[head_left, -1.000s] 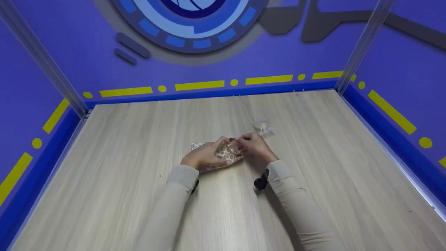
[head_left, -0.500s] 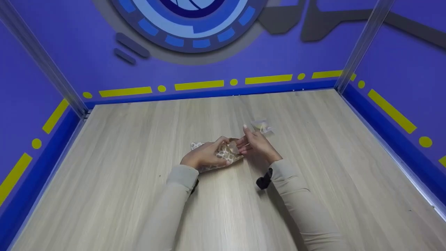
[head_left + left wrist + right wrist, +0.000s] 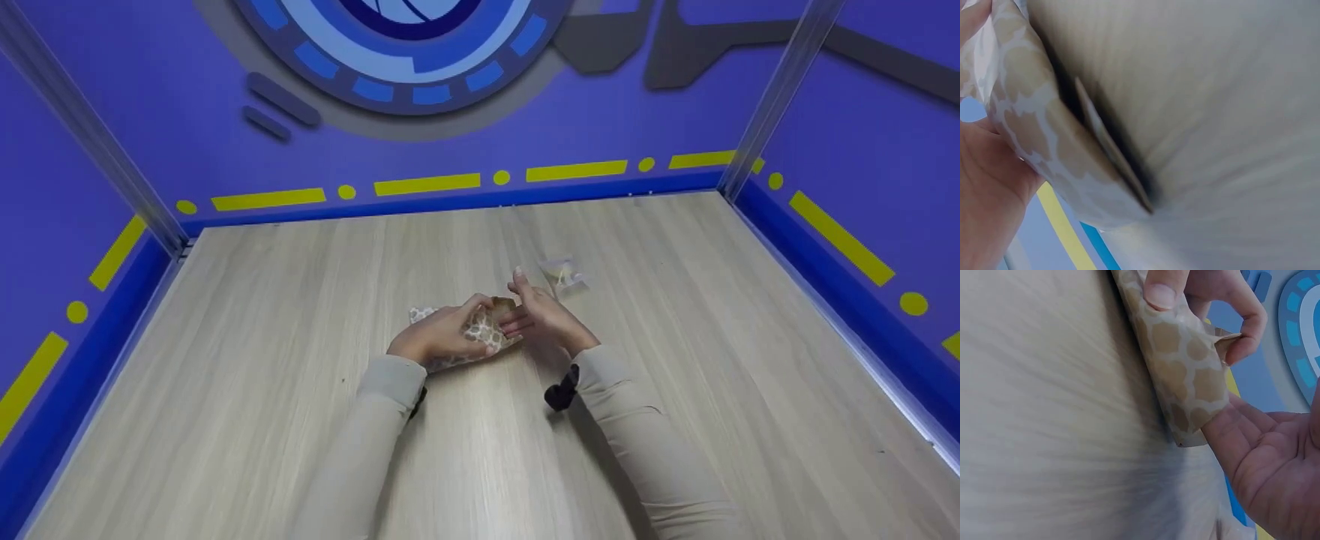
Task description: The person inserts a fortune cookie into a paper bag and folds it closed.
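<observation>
One flat, soft pouch of tan patches on white, giraffe-like, sits at the pale wood-grain tabletop, its open mouth turned to the right; whether it rests fully on the wood or is lifted slightly, I cannot tell. From the pouch's left end the left hand is clamped on it, thumb pressing the near face while a bent finger pulls at the edge of the mouth. At the pouch's right end the right hand has its fingers straight and its thumb raised apart from them; the fingertips are hidden at the mouth, so what they touch inside cannot be told. Beyond the pouch and to its right lies a small clear plastic packet with pale yellow contents. Nearer the person than the pouch are two beige sleeves, with a black wrist device at the right cuff
</observation>
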`<state>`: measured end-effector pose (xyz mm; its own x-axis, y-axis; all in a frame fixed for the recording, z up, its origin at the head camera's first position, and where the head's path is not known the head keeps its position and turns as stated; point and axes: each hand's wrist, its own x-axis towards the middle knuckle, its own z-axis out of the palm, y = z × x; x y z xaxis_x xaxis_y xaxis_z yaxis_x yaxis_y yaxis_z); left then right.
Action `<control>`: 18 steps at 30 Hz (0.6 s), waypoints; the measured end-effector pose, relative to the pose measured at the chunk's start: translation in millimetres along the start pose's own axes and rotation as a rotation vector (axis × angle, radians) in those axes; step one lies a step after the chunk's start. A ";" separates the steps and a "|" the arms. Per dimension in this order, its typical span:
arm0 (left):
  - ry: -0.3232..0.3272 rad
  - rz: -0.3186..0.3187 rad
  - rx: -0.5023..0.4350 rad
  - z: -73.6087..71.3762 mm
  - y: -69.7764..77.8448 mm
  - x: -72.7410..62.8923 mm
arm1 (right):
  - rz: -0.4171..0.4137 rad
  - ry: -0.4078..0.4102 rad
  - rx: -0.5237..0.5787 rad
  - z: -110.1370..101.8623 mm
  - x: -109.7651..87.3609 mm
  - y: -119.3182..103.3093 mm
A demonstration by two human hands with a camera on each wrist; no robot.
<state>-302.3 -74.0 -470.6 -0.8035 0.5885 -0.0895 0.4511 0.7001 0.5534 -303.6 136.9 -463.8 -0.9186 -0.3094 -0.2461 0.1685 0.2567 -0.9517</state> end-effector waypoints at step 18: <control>-0.004 -0.004 -0.017 -1.2 -0.4 0.8 | -0.048 -0.090 -0.008 22.3 8.4 2.5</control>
<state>-303.6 -74.3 -469.8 -0.8036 0.5876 -0.0948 0.4417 0.6955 0.5667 -303.0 114.5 -472.4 -0.8896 -0.4026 -0.2156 0.1216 0.2463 -0.9615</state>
